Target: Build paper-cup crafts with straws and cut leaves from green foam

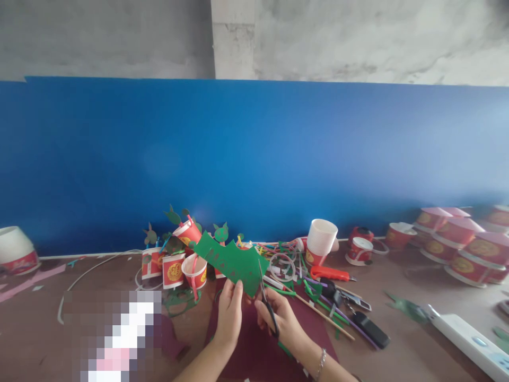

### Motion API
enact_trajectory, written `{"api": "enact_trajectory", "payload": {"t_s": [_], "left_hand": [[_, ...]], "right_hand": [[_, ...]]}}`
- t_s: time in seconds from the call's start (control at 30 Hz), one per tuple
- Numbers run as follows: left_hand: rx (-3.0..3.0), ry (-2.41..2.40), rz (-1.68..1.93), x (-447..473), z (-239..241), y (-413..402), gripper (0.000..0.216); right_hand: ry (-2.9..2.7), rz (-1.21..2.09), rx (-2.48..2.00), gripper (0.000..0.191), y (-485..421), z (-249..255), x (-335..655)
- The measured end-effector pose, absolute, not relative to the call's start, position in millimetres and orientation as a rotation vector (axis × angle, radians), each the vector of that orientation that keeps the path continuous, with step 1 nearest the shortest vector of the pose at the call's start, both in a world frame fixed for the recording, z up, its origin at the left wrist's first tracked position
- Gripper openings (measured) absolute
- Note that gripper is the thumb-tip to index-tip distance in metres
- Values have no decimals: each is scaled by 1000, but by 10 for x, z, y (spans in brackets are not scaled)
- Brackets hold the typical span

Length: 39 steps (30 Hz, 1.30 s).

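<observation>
My left hand (229,313) pinches the lower edge of a green paper sheet (230,261) and holds it up above the table. My right hand (278,318) grips black-handled scissors (267,300), whose blades reach up into the right edge of the green sheet. Both hands hover over a dark red sheet (254,345) lying on the brown table (397,329). A bracelet sits on my right wrist.
Red-and-white paper cups (194,270) with green leaf shapes crowd behind the sheet. A white cup (320,239), an orange-handled cutter (330,274), sticks, green scraps, keys and a black fob (369,329) lie right. Stacked red bowls (461,239) and a white power strip (469,339) sit far right. A blue board backs the table.
</observation>
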<state>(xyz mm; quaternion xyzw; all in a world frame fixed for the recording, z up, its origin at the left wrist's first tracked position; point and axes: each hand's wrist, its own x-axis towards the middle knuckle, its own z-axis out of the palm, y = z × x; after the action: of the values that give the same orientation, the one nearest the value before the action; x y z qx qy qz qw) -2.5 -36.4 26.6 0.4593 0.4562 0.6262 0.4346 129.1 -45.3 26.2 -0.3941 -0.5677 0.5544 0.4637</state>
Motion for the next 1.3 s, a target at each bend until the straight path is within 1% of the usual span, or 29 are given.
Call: {"api": "enact_trajectory", "payload": {"t_s": [0.37, 0.5, 0.8, 0.93, 1.13, 1.3], "left_hand": [[1161, 1044, 1510, -63, 294, -356, 29], [1169, 1098, 1518, -78, 315, -357, 26], [1193, 1186, 1469, -116, 289, -325, 35], [1197, 1192, 1455, -130, 278, -322, 36], [1114, 1240, 1534, -135, 297, -313, 35], [1169, 1247, 1521, -117, 360, -327, 34]], "right_hand": [[-1367, 1364, -976, 39, -424, 279, 1317], [-1375, 1349, -1012, 37, -417, 269, 1333], [-1405, 1388, -1069, 36, -353, 331, 1426], [-1460, 1395, -1109, 32, -315, 333, 1497], [-1560, 1437, -1146, 27, -284, 345, 1572], [-1568, 1475, -1157, 26, -303, 321, 1558]]}}
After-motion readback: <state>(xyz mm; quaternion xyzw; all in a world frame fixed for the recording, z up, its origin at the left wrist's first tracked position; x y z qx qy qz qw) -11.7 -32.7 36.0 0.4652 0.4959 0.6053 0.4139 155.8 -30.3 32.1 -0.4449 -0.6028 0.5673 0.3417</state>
